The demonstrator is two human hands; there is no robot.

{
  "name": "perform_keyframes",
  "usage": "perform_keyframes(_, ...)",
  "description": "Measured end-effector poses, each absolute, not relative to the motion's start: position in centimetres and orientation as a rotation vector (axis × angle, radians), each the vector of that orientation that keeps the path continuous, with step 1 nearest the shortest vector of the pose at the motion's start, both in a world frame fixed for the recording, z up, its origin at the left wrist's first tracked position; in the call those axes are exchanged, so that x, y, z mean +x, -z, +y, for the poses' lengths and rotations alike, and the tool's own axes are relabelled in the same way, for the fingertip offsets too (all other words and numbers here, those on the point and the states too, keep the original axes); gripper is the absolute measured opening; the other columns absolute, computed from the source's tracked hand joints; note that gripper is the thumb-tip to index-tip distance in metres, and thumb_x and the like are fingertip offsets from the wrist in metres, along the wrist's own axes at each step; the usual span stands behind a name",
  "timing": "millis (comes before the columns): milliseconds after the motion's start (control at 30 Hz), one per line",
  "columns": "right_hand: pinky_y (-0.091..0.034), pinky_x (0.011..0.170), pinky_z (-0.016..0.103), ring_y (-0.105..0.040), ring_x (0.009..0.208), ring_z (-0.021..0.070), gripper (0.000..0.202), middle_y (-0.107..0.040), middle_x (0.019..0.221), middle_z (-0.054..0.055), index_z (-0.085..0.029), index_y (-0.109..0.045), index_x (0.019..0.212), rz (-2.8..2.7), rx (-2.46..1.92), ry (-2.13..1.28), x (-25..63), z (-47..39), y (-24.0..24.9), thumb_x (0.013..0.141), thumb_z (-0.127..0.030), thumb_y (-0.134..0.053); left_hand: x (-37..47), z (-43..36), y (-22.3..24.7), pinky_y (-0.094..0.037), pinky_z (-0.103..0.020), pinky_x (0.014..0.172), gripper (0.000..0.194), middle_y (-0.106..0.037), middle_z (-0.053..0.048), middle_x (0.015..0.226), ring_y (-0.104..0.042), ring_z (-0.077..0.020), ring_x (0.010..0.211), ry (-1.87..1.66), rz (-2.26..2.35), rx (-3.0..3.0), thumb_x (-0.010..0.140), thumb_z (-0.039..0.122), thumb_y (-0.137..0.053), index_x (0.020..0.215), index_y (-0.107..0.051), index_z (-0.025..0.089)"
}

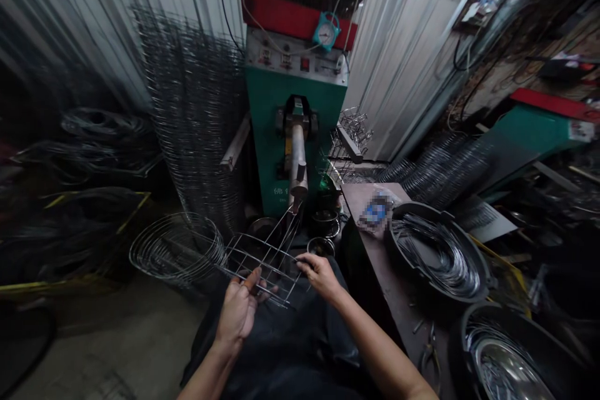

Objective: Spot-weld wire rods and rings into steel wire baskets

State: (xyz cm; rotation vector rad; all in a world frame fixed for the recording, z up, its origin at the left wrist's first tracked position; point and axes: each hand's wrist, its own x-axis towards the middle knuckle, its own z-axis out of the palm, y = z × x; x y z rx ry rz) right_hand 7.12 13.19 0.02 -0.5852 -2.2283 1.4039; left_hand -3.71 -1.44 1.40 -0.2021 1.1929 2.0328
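Observation:
A metal wire rack (262, 254) is held tilted over my lap, its far end close to the electrode of a green spot welding machine (265, 112). My left hand (240, 309) grips the near left side of the rack, thumb on top and fingers beneath. My right hand (319, 274) pinches the rack's right edge between thumb and fingers. The machine's metal arm (298, 156) points down toward the rack. Whether the rack touches the electrode, I cannot tell.
A tall stack of wire grids (187, 106) stands left of the machine, with wire rings (175, 249) below it. To the right, a narrow table (375, 256) bears pliers (429, 356) and a black tub (485, 287) of bent wires. Another tub (457, 340) sits nearer.

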Motion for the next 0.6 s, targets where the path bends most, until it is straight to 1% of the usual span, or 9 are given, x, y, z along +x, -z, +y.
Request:
perform_keyframes(200, -0.041, 0.065, 0.023, -0.053, 0.068, 0.0133, 0.024, -0.06, 0.074, 0.001, -0.019, -0.063, 0.084, -2.168, -0.61, -1.462, 6.9, 12.5, -0.1, 0.082, -0.037, -0.047, -3.9, -1.7, -1.4, -0.053, -0.03, 0.06, 0.023, -0.05, 0.005, 0.064, -0.052, -0.008, 0.056, -2.013, 1.168, -0.176, 0.062, 0.02, -0.07, 0.074, -0.05, 0.017)
perform_keyframes(400, -0.04, 0.061, 0.023, -0.05, 0.063, 0.013, 0.024, -0.057, 0.069, 0.0, -0.02, -0.062, 0.085, -2.141, -0.651, -1.459, 6.7, 11.9, -0.1, 0.082, -0.037, -0.046, -4.1, -1.7, -1.1, -0.052, -0.028, 0.057, 0.024, -0.049, 0.005, 0.063, -0.05, -0.0078, 0.054, -1.997, 1.186, -0.164, 0.06, 0.021, -0.071, 0.072, -0.05, 0.016)
perform_keyframes(600, -0.038, 0.061, 0.023, -0.048, 0.062, 0.013, 0.023, -0.054, 0.067, 0.0, -0.019, -0.061, 0.085, -2.133, -0.663, -1.468, 6.7, 11.9, -0.1, 0.081, -0.035, -0.046, -4.2, -1.6, -1.2, -0.051, -0.026, 0.056, 0.023, -0.048, 0.006, 0.062, -0.05, -0.0076, 0.053, -1.989, 1.221, -0.168, 0.062, 0.021, -0.07, 0.073, -0.05, 0.017)
